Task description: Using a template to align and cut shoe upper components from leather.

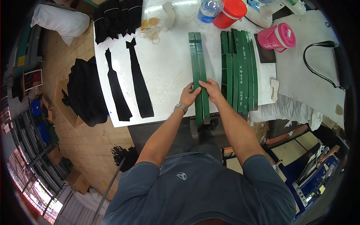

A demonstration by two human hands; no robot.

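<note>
A long, narrow green bar made of two strips side by side runs away from me across the white table. Its near end juts past the front edge. My left hand, with a metal watch on the wrist, grips its left side. From the right, my right hand grips it at the same height, thumb on top. Both thumbs lie close together near the seam. More long green bars with handwriting lie in a row to the right. Two black fabric strips lie flat at the left.
Black cloth bundles and rubber bands lie at the back. A water bottle, a red container and a pink jug stand at the back right. Beside the table's left edge sits a box heaped with black cloth.
</note>
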